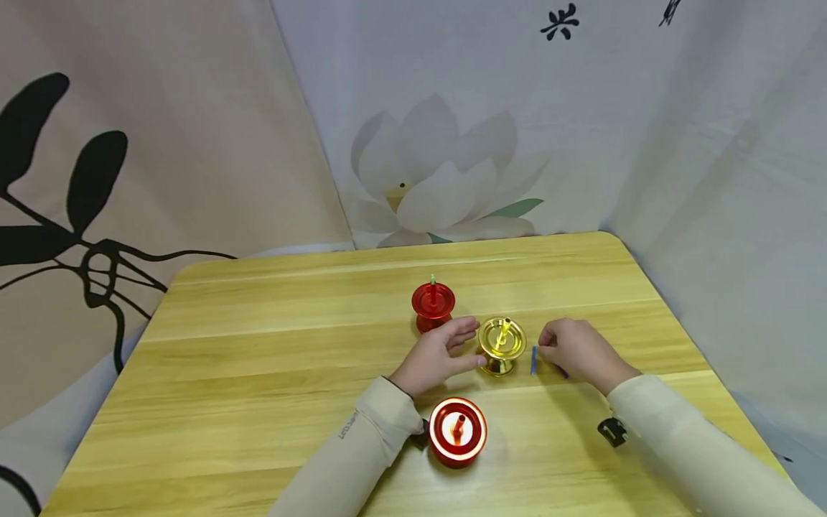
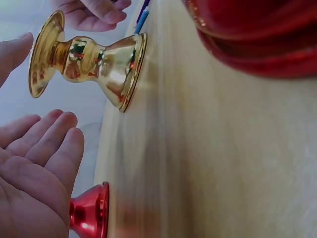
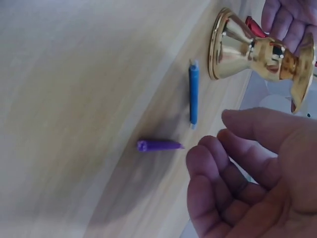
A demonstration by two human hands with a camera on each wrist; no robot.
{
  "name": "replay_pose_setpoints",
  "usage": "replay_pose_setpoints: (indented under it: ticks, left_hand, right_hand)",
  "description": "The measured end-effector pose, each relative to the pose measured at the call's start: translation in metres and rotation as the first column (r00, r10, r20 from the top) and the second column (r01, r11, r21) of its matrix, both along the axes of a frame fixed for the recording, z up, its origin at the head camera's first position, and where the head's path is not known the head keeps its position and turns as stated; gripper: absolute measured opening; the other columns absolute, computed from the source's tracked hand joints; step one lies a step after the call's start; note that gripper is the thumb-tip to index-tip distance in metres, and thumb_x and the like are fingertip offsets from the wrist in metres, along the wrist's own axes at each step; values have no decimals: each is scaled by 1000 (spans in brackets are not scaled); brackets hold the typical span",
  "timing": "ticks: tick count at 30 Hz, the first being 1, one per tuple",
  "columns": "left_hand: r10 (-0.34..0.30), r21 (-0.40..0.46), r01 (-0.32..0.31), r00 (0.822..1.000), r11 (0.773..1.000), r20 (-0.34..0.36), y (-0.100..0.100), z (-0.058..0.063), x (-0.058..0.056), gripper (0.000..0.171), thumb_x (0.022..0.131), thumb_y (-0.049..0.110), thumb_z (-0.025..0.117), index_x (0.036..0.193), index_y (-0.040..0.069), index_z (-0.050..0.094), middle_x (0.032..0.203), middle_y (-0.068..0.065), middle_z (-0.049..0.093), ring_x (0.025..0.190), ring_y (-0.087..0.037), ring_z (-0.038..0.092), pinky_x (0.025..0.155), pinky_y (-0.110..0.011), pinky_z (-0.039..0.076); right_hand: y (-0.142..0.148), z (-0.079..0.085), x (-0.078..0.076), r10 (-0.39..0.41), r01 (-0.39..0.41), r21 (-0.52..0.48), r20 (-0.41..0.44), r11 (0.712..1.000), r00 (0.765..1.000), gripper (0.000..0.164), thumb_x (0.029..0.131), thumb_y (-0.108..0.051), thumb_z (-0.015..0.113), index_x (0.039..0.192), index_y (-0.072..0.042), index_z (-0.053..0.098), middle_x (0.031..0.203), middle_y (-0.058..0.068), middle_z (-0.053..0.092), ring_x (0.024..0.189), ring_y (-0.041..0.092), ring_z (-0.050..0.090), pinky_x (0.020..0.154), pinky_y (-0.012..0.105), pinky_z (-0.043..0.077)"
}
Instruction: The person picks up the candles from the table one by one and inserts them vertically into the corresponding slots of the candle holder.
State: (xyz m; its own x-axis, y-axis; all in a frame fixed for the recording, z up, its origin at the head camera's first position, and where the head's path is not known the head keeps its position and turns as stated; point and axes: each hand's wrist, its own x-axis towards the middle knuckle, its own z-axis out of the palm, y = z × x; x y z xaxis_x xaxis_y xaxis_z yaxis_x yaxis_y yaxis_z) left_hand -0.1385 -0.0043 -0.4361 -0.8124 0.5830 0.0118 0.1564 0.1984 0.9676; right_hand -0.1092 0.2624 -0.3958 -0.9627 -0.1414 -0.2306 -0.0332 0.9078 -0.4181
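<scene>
A shiny gold candle holder (image 1: 500, 366) stands upright between the two hands. My left hand (image 1: 439, 357) is at its left side with fingers extended and thumb apart; in the left wrist view the palm and the gold holder (image 2: 116, 64) show a gap between them. To the holder's right, my right hand (image 1: 578, 352) hovers over two small candles with loosely bent fingers. The right wrist view shows a blue candle (image 3: 193, 94) and a purple candle (image 3: 159, 145) lying on the table, close to the fingertips. Nothing is visible between thumb and forefinger.
Behind the left hand stands a red candle holder (image 1: 433, 298) with a small green tip in its tube. Another red holder (image 1: 456, 456) is in front, near the left wrist. The wooden table (image 1: 258, 345) is backed by printed cloth (image 1: 452, 64).
</scene>
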Motion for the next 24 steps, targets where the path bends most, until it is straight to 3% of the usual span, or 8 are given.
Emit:
replay_pose_setpoints:
  ticks: [9,19,24]
  left_hand:
    - [-7,-23,6,1000,1000,-25,7,0,0,83,87,23,82,154,2,37,150,-5,50,133,-18,52,109,-31,43]
    - [6,-47,-9,999,999,-52,12,4,2,84,86,24,83,154,5,37,151,-8,49,130,-19,55,107,-30,45]
    - [-10,-56,6,997,998,-71,16,3,0,85,85,24,83,155,6,37,151,-9,49,129,-18,55,105,-28,46]
  right_hand:
    - [7,-3,4,21,-20,65,-7,998,1000,8,88,-8,63,83,-9,69,61,-3,60,60,14,54,66,38,50]
    - [12,-6,5,8,-11,69,36,998,999,8,91,-10,68,84,-8,67,67,-3,62,63,15,55,67,37,50]
    - [16,-9,4,2,-4,68,28,998,1000,1,87,-6,67,87,-5,66,72,-2,62,67,17,55,67,39,50]
